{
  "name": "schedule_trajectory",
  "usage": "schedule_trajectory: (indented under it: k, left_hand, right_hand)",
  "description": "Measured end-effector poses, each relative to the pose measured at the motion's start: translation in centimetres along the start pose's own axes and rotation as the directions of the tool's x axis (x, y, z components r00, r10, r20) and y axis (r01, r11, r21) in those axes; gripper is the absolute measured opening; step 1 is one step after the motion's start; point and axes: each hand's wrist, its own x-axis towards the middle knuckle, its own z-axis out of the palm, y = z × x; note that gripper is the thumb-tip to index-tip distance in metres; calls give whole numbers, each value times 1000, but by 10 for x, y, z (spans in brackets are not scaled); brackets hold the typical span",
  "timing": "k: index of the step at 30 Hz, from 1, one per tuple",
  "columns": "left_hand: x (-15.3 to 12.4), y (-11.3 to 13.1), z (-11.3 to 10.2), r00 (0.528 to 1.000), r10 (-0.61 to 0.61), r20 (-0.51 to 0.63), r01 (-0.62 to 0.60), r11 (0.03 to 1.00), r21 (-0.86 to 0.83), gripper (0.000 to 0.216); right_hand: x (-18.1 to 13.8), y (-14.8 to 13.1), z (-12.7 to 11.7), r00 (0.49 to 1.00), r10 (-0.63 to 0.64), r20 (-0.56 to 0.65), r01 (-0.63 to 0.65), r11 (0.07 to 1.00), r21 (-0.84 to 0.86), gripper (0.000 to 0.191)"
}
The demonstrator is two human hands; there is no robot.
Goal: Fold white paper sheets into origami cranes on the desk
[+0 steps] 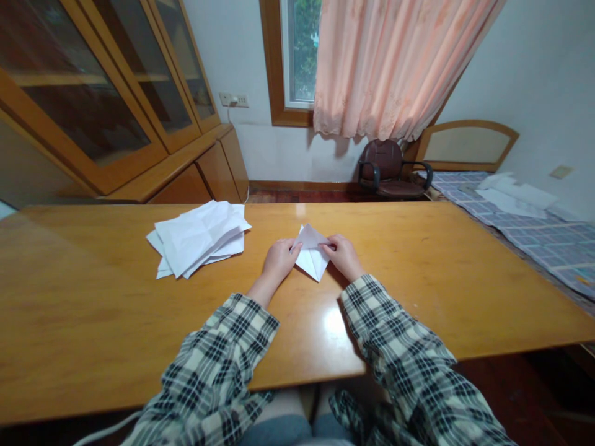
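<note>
Between my two hands is a small folded sheet of white paper (312, 257), with a pointed top flap and a pointed lower end. My left hand (281, 259) pinches its left edge, thumb on top. On the opposite edge, my right hand (343, 255) grips the paper between thumb and fingers. Both hands are closed on it, low over the wooden table (199, 334). The fingers under the paper are hidden. To the left of my left hand lies a loose pile of creased white paper sheets (198, 238).
A glass-doored wooden cabinet (139, 158) stands behind the table's left side. Beyond the far edge is a brown armchair (383, 164) beneath a pink curtain (381, 68). At the right, a bed (525, 229) with a checked cover holds more white papers (515, 195).
</note>
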Motion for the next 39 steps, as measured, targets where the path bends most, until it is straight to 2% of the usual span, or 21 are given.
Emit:
schedule_trajectory:
  k: [8,14,24,33,39]
  left_hand:
    - [0,-1,2,1000,4,-19,-4,1000,-7,30]
    - [2,0,6,1000,-14,-25,14,1000,23,29]
    - [2,2,7,999,-19,-43,21,999,43,26]
    - [3,4,8,999,-16,-44,18,998,57,26]
    - [3,5,7,998,-5,-55,9,998,69,28]
  right_hand:
    - [-1,-4,-3,999,23,30,-21,998,-62,16]
    - [-5,-11,-2,997,76,8,-75,992,-106,18]
    - [-5,-12,2,989,144,-42,-145,989,-30,7]
    - [-4,-9,10,991,73,-108,-72,997,9,6]
    - [-4,-14,13,995,21,-101,-8,991,132,7]
